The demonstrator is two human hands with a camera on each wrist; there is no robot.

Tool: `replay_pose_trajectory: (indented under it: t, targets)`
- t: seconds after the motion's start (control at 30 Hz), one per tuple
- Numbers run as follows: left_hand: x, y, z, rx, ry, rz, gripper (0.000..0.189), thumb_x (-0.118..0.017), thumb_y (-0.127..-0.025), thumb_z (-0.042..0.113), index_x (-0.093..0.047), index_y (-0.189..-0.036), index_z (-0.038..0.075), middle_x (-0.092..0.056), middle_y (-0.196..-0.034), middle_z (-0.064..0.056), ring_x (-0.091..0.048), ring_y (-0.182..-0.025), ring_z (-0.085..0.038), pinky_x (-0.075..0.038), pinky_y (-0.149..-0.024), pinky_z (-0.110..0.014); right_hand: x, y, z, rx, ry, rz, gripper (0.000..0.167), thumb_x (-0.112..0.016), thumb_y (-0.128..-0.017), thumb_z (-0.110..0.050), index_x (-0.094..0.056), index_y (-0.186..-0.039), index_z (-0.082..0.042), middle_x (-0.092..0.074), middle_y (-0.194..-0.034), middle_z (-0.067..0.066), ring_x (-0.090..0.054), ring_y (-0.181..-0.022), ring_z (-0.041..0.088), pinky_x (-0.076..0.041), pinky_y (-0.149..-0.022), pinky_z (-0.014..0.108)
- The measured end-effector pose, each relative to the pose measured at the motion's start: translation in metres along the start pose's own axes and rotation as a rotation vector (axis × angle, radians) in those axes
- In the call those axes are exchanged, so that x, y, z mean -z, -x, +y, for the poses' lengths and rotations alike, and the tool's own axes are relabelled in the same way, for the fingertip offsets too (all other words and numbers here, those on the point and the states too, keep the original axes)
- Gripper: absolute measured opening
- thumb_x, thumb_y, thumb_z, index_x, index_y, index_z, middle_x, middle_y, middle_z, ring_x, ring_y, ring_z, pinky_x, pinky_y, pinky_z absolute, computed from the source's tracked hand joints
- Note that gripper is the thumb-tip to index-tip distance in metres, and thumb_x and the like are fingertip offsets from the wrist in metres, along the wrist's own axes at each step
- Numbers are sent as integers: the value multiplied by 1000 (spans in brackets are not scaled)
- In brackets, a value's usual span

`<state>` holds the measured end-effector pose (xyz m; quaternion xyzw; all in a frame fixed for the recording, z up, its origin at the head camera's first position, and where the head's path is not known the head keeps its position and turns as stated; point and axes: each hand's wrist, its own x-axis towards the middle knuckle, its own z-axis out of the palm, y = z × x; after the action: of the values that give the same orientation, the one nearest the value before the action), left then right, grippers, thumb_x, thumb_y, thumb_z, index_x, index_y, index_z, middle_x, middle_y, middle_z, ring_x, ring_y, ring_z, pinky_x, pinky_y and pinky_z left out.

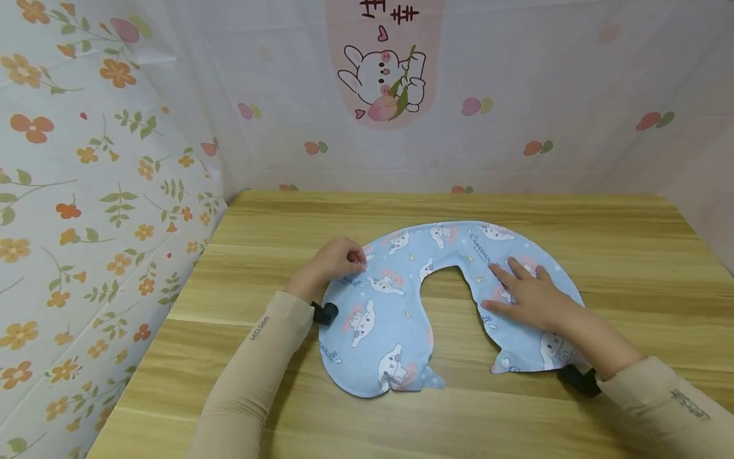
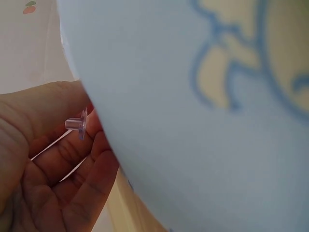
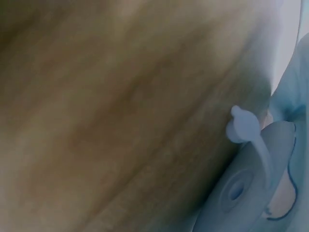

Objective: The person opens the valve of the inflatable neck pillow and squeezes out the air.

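One blue neck pillow (image 1: 438, 252) lies beneath the spread fingers of the right hand (image 1: 530, 298).
The left hand (image 1: 338, 261) curls at the pillow's edge, one clear stopper (image 2: 77, 124) between thumb and fingers; with fingertips hidden, whether they pinch cannot be told.

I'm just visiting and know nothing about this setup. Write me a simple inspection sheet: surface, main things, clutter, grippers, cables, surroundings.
Surface: table with a wood-grain top.
Job's things: blue U-shaped pillow with a cartoon print, lying on the table; valve with its cap off the opening; clear plastic piece beside the left hand's fingers.
Clutter: nothing seen.
Grippers: bare human hands; left hand pinches at the pillow's left edge, fingertips partly hidden; right hand rests on the pillow, fingers spread.
Cables: nothing seen.
Surroundings: flower-print cloth at left; pale backdrop with a rabbit picture behind.
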<state>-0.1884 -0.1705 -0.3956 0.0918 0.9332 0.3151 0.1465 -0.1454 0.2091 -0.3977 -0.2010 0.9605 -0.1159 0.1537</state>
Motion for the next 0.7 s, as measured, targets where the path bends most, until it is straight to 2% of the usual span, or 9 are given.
replay_pose_trajectory:
  t: [0.2, 0.33, 0.57, 0.7]
  targets:
    - [1, -2, 0, -8, -11, 1, 5, -73, -90, 12, -72, -90, 7, -58, -79, -3, -53, -77, -17, -43, -68, -23, 2, -5, 0, 15, 39, -19, 92, -51, -92, -68, -31, -154, -2, -17, -155, 41, -17, -139, 65, -8, -109, 76]
    - [2, -2, -1, 2, -17, -3, 5, -73, -90, 13, -72, -90, 8, -58, -80, -3, -53, -78, -17, -43, -69, -24, 5, -7, -1, 19, 9, -45, 90, -51, -93, -66, -30, -155, -4, -14, -157, 39, -17, -140, 64, -5, -109, 77]
    - [5, -2, 0, -6, -39, -16, 5, -74, -89, 13, -72, -88, 9, -58, -80, -3, -52, -78, -17, -43, -69, -24, 11, -15, -4, 20, -29, -127, 92, -52, -93, -63, -23, -156, -3, -4, -155, 43, -1, -134, 74, -2, -104, 82]
    - [6, -2, 0, -25, -46, -26, 5, -75, -89, 12, -72, -88, 8, -58, -79, -2, -52, -77, -16, -42, -69, -23, 13, -23, -7, -13, -19, -175, 95, -51, -93, -64, -16, -158, -4, 2, -155, 44, 7, -129, 79, -3, -100, 85]
